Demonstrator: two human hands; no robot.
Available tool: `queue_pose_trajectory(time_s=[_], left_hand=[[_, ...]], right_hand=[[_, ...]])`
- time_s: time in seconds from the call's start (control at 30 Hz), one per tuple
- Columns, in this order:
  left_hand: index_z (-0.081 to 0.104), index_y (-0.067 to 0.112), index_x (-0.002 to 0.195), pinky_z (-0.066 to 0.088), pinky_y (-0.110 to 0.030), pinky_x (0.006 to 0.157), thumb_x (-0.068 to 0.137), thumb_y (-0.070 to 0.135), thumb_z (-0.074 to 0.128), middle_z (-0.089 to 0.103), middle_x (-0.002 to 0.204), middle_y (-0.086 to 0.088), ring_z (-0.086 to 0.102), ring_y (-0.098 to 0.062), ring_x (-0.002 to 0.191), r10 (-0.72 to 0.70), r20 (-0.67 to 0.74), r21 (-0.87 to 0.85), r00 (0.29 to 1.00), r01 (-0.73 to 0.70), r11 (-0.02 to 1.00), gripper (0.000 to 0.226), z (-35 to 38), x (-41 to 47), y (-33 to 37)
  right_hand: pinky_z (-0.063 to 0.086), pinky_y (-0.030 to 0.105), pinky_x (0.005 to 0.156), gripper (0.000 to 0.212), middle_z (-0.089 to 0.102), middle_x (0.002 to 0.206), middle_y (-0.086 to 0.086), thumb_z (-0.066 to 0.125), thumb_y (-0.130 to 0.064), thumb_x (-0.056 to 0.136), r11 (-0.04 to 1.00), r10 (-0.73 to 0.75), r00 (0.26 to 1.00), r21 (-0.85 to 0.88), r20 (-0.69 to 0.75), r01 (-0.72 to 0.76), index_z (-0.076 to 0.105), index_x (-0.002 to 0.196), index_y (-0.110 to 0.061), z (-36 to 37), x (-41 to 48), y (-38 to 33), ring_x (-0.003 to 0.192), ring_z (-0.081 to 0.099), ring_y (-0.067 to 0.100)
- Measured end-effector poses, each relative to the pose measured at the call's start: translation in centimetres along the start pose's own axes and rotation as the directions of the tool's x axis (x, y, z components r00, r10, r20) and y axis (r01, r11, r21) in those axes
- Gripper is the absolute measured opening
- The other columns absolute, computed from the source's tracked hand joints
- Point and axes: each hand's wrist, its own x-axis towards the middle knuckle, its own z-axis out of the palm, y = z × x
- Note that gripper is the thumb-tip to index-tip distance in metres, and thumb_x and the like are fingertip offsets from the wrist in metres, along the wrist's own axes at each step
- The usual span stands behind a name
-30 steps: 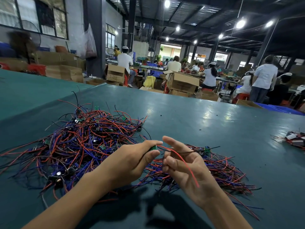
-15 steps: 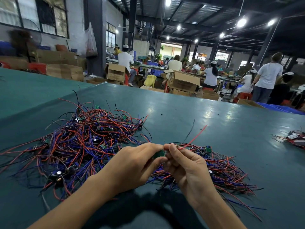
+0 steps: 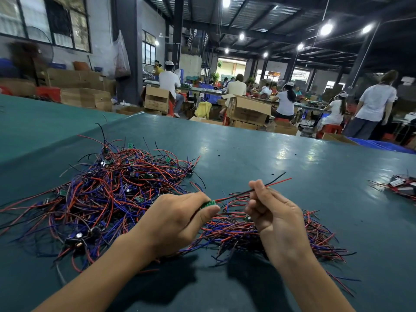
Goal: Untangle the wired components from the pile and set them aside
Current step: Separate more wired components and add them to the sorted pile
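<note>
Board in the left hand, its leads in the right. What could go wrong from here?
1. The red and black leads run from the green circuit board, pinched by the left hand, into the right hand; a hard pull might strain them at the board.
2. Wires of the heap below the hands could snag the leads.

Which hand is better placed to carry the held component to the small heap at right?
Probably the right hand: it pinches the leads and is nearer the small heap; the left hand grips the green board.
</note>
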Motion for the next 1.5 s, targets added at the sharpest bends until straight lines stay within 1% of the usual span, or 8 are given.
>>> queue_pose_trajectory(time_s=[0.17, 0.53, 0.73, 0.9, 1.03, 1.17, 1.37, 1.5], left_hand=[[0.063, 0.006, 0.083, 0.046, -0.046, 0.059, 0.106, 0.038, 0.028, 0.058, 0.071, -0.003, 0.058, -0.027, 0.063, -0.025, 0.048, 0.004, 0.999, 0.025, 1.0, 0.053, -0.2, 0.2, 0.2], [0.063, 0.007, 0.083, 0.049, -0.042, 0.067, 0.105, 0.046, 0.025, 0.063, 0.073, -0.002, 0.062, -0.026, 0.07, -0.063, 0.129, -0.083, 0.99, 0.074, 0.994, 0.059, -0.2, 0.2, 0.3], [0.066, 0.012, 0.11, 0.038, -0.027, 0.058, 0.102, 0.043, 0.053, 0.06, 0.07, 0.007, 0.054, -0.017, 0.061, 0.034, 0.128, -0.02, 0.991, -0.032, 0.999, 0.035, -0.5, 0.2, 1.0], [0.067, 0.007, 0.115, 0.051, -0.034, 0.062, 0.102, 0.035, 0.056, 0.072, 0.086, 0.0, 0.067, -0.022, 0.072, 0.012, 0.078, 0.026, 0.997, -0.014, 1.0, 0.033, -0.1, 0.3, 0.7], [0.066, 0.013, 0.101, 0.045, -0.03, 0.056, 0.106, 0.045, 0.039, 0.056, 0.064, 0.01, 0.053, -0.008, 0.056, -0.079, 0.012, -0.172, 0.997, 0.08, 0.982, 0.043, 0.3, 0.3, 0.2], [0.072, 0.015, 0.095, 0.038, -0.012, 0.057, 0.103, 0.055, 0.033, 0.062, 0.059, 0.006, 0.055, 0.001, 0.05, -0.172, 0.083, -0.324, 0.982, 0.19, 0.927, 0.057, 0.9, 0.3, 0.1], [0.063, 0.038, 0.089, 0.043, -0.02, 0.056, 0.103, 0.06, 0.032, 0.063, 0.058, 0.006, 0.059, -0.005, 0.051, -0.163, 0.153, -0.361, 0.975, 0.209, 0.909, 0.041, 0.9, 0.1, 0.0], [0.064, 0.023, 0.095, 0.047, -0.035, 0.054, 0.105, 0.05, 0.042, 0.062, 0.061, 0.003, 0.058, -0.012, 0.053, -0.125, 0.171, -0.304, 0.977, 0.173, 0.937, 0.036, 0.8, 0.1, 0.0]], right_hand=[[0.058, 0.024, 0.064, 0.019, 0.065, 0.072, 0.002, 0.076, -0.024, 0.077, 0.999, -0.044, 0.998, 0.01, -0.043, 0.044, 0.082, 0.085, -0.008, -1.3, 0.6, -1.4, 0.062, 0.061, 0.01], [0.057, 0.026, 0.062, 0.026, 0.065, 0.071, 0.003, 0.077, -0.025, 0.078, 0.996, -0.081, 0.993, 0.039, -0.08, 0.084, 0.08, 0.095, -0.005, -1.8, 1.0, -1.0, 0.061, 0.06, 0.012], [0.06, 0.026, 0.065, 0.024, 0.066, 0.071, 0.001, 0.074, -0.027, 0.08, 0.994, -0.058, 0.992, 0.085, -0.112, 0.068, 0.08, 0.094, -0.008, -1.8, 1.2, -1.0, 0.062, 0.065, 0.011], [0.061, 0.028, 0.063, 0.024, 0.068, 0.07, 0.004, 0.072, -0.034, 0.083, 0.991, -0.03, 0.996, 0.13, -0.079, 0.04, 0.081, 0.093, -0.014, -1.5, 0.8, -0.8, 0.059, 0.066, 0.013], [0.059, 0.029, 0.061, 0.04, 0.07, 0.077, 0.008, 0.081, -0.044, 0.072, 0.998, 0.018, 0.998, -0.054, 0.063, -0.015, 0.081, 0.099, -0.015, -1.1, 0.4, -0.2, 0.062, 0.066, 0.018], [0.056, 0.03, 0.062, 0.067, 0.073, 0.086, 0.012, 0.093, -0.055, 0.057, 0.962, 0.06, 0.964, -0.274, 0.259, 0.013, 0.079, 0.107, -0.012, -0.3, -0.2, 1.8, 0.067, 0.065, 0.021], [0.055, 0.029, 0.07, 0.055, 0.076, 0.098, 0.019, 0.088, -0.048, 0.071, 0.926, 0.046, 0.951, -0.37, 0.305, 0.074, 0.079, 0.106, -0.007, -0.1, -0.7, 2.7, 0.081, 0.069, 0.023], [0.055, 0.028, 0.063, 0.06, 0.071, 0.079, 0.015, 0.091, -0.052, 0.064, 0.948, 0.009, 0.97, -0.31, 0.243, 0.069, 0.078, 0.094, -0.002, -0.3, -0.5, 2.2, 0.066, 0.064, 0.024]])
